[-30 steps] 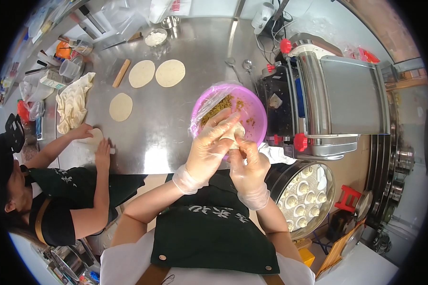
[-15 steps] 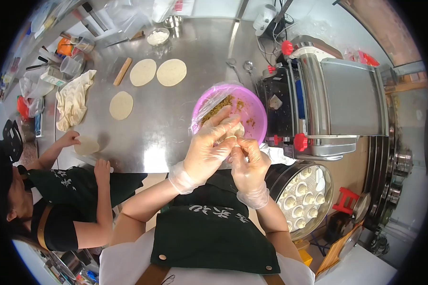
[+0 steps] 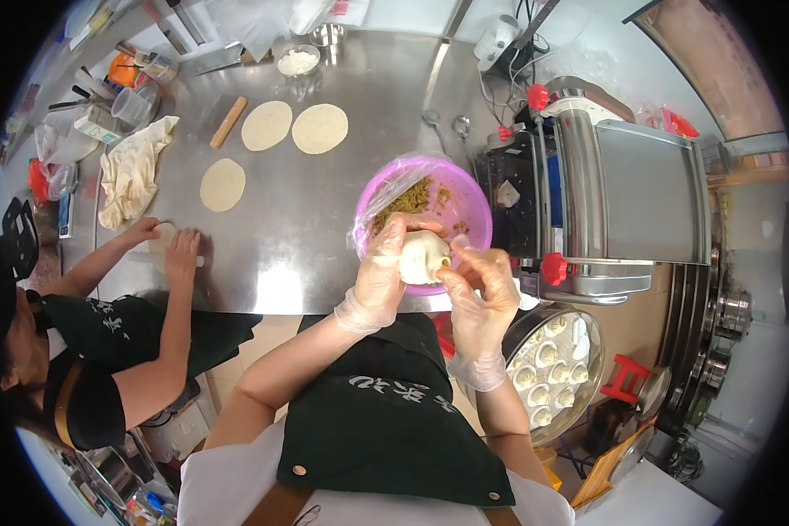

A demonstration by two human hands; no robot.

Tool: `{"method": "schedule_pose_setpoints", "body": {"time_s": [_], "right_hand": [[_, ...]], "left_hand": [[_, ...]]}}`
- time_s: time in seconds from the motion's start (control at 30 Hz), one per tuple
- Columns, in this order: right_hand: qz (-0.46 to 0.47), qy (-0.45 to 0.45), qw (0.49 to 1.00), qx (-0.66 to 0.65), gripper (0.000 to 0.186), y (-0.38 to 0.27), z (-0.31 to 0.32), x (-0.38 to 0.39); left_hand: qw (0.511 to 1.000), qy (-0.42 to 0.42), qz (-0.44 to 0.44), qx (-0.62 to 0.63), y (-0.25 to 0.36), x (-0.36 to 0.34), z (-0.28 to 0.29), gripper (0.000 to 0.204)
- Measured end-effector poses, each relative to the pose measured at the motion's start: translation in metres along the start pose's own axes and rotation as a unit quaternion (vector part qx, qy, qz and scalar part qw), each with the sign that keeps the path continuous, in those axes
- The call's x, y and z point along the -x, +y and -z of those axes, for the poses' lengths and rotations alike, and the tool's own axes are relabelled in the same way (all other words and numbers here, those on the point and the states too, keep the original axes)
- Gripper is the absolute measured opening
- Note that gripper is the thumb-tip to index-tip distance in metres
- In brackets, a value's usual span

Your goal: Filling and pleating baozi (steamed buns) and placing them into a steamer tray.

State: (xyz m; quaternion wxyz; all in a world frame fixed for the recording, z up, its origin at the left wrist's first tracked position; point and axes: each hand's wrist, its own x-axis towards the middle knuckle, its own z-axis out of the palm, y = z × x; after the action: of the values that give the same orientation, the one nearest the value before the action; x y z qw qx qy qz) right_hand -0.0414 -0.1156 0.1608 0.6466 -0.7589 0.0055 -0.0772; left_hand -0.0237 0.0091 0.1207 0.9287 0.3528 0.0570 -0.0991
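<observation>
My gloved left hand [image 3: 384,272] is wrapped round the side and back of a pale dough bun [image 3: 421,259] over the pink bowl [image 3: 472,206]. My gloved right hand [image 3: 478,294] pinches the bun's gathered edge, where a small opening shows, with thumb and fingertips. The bowl holds greenish-brown filling [image 3: 412,197] and has crumpled plastic film along its left side. Three round dough wrappers [image 3: 320,129] lie on the steel table [image 3: 280,237], left of and beyond the bowl, near a wooden rolling pin [image 3: 228,121].
At left, a co-worker [image 3: 140,386] works dough with both hands. A machine with red knobs [image 3: 640,193] stands at right. Below it are a round steamer [image 3: 557,381] holding several buns and a red stool [image 3: 627,377]. A cloth [image 3: 136,171] and two spoons [image 3: 460,129] lie on the table.
My left hand has moved lower and uncovered more of the bun, its round side now showing. My right hand has shifted slightly right. The co-worker's hands have come closer together.
</observation>
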Motion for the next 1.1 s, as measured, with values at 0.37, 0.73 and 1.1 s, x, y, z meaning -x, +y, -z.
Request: {"method": "schedule_pose_setpoints", "body": {"time_s": [0.37, 0.73, 1.1], "right_hand": [[0.401, -0.169, 0.852, 0.293, 0.032, -0.009, 0.035, -0.011], [0.419, -0.264, 0.848, 0.189, 0.038, -0.028, 0.063, -0.028], [0.395, -0.311, 0.844, 0.187, 0.044, -0.004, 0.087, -0.036]], "left_hand": [[0.949, -0.092, 0.293, -0.070, 0.038, -0.026, 0.001, 0.069], [0.846, -0.384, 0.352, -0.109, 0.032, -0.044, -0.005, 0.092], [0.969, -0.161, 0.183, 0.027, -0.026, -0.004, -0.031, 0.089]]}}
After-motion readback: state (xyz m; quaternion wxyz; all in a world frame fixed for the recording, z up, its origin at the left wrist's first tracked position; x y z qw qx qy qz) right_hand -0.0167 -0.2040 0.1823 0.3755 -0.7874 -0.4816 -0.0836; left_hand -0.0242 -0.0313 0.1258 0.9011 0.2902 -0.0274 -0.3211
